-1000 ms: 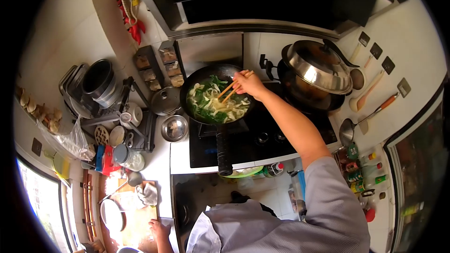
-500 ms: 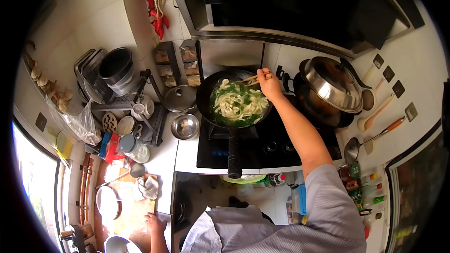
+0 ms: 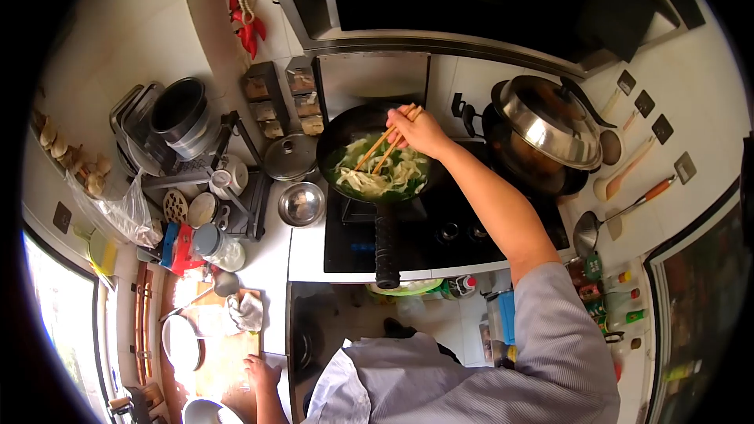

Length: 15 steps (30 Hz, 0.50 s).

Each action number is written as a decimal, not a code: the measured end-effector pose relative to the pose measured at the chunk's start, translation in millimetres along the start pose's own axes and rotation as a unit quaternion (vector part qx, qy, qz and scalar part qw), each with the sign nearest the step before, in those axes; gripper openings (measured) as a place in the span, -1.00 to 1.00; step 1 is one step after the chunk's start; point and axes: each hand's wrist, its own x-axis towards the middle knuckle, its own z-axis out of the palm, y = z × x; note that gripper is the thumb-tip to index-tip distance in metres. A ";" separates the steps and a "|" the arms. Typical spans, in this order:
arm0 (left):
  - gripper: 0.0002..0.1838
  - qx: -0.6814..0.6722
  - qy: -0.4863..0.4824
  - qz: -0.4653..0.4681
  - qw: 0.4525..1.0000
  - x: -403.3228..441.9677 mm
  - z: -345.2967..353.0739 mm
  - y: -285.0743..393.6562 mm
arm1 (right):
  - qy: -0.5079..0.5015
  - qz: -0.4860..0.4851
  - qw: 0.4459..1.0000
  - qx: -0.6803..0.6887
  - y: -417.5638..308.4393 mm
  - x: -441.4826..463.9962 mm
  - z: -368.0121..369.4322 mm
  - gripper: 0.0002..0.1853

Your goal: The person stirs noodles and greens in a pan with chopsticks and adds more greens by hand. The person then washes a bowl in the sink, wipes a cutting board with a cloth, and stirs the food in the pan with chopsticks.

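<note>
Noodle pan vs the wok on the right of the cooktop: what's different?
Cover: the noodle pan is uncovered; the wok has a shiny metal lid.
Contents: noodles and greens show in the noodle pan; the wok's contents are hidden.
Tools: chopsticks reach into the noodle pan, none into the wok.
Shared: both dark, both on the cooktop.

The right hand (image 3: 416, 132) hides a stretch of the chopsticks (image 3: 386, 150).

Window glare lower left; hood dark; fisheye curvature, black corners.
</note>
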 end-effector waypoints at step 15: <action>0.03 0.013 -0.013 -0.002 1.000 -2.8 -7.6 2.1 | -0.046 -0.121 0.940 -0.315 1.8 -41.2 1.9 -0.70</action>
